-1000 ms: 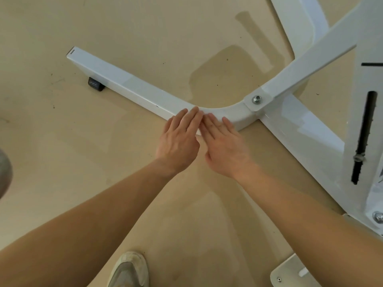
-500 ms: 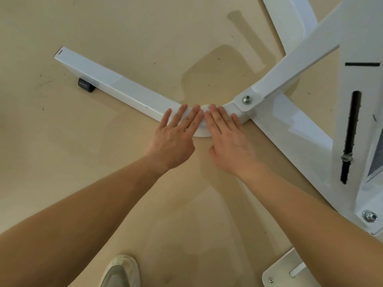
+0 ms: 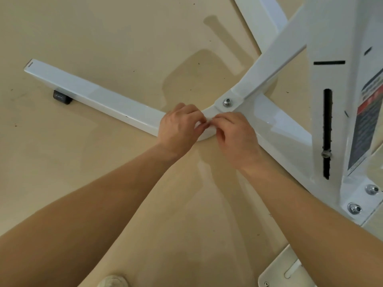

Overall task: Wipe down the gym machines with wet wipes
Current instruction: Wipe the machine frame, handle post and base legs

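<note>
Nearest the camera, the toe of a shoe [image 3: 113, 281] is cut off by the lower edge. A white slotted plate [image 3: 286, 270] is only partly in view at lower right. Its function cannot be determined.

Both forearms extend forward to the curved section of the white base rail [image 3: 93, 98], which lies on the floor [image 3: 103, 27]. The left hand [image 3: 179, 129] and right hand [image 3: 234, 133] meet over the bend. The fingers of both hands are curled and the fingertips are drawn together, pinching a small white piece between them. This piece is judged to be the wet wipe [image 3: 202, 126]. The grip suggests that the wipe is being gathered or refolded on the rail before the next pass.

The wipe is white on a white frame and lies mostly under the fingers. Its outline, fold and size are hard to make out.

Just beyond the hands, a bolt [image 3: 227, 102] fastens a diagonal brace [image 3: 269, 65] to the rail. To the right stands an upright column [image 3: 327, 131] with a dark vertical slot. It carries a label [image 3: 366, 125] whose text is too blurred to read. The upper part of the machine is out of frame.

At far left, a black rubber foot [image 3: 62, 97] sits beneath the rail near its free end. It keeps the rail off the floor.
</note>
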A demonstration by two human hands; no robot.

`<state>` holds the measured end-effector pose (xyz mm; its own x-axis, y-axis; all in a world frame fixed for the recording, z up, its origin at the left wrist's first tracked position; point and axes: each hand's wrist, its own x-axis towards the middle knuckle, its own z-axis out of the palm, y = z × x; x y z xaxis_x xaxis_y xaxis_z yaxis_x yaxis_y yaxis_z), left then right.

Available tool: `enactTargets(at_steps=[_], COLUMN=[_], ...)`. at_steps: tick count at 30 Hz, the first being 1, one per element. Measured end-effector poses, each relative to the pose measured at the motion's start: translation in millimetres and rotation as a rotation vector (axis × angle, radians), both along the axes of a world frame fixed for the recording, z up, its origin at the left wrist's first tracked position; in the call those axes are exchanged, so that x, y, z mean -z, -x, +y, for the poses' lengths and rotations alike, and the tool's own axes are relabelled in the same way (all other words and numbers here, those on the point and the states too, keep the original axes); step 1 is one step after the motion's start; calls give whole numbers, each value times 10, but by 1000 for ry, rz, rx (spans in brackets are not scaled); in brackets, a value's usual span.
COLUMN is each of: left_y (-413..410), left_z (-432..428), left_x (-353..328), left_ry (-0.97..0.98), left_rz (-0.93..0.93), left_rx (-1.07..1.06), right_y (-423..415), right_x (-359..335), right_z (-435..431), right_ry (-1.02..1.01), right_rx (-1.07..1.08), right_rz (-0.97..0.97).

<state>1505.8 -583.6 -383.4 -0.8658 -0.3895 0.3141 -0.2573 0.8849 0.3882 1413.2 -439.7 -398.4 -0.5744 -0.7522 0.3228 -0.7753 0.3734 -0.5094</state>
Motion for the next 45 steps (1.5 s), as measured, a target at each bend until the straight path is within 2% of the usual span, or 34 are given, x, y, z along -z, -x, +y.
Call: enactTargets(at_steps=[3, 7, 9, 12, 19, 25, 31, 37, 39, 42, 45], left_y=[157, 485, 657, 809, 769, 703, 836, 758, 709, 577, 424], left_z=[124, 192, 143, 74, 11, -34, -65, -108, -82, -5, 70], left_x=[-63, -211, -218, -128, -88, -61, -104, -126, -127, -113, -54], left_ry=[-125, -264, -240, -235, -155, -228, -374, -287, -292, -283, -260], left_rz=[-30, 95, 119, 35, -18, 10, -58, -113, -96, 37, 105], left_rx=[-4, -1, -6, 13, 72, 37, 128, 59, 13, 6, 17], right_y=[117, 318, 347, 245, 179, 288, 161, 293, 321, 307, 270], right_x=[-96, -192, -162, -50, -58, -76, -72, -149, -154, -112, -68], right_z=[112, 127, 68, 8, 87, 31, 139, 43, 20, 77, 146], right_ry=[54, 148, 118, 4, -194, -204, -220, -229, -184, -18, 41], right_rx=[153, 292, 344, 395, 290, 179, 244, 167, 151, 172, 148], right_rz=[-113, -105, -36, -22, -6, -82, -29, -106, -150, -125, -164])
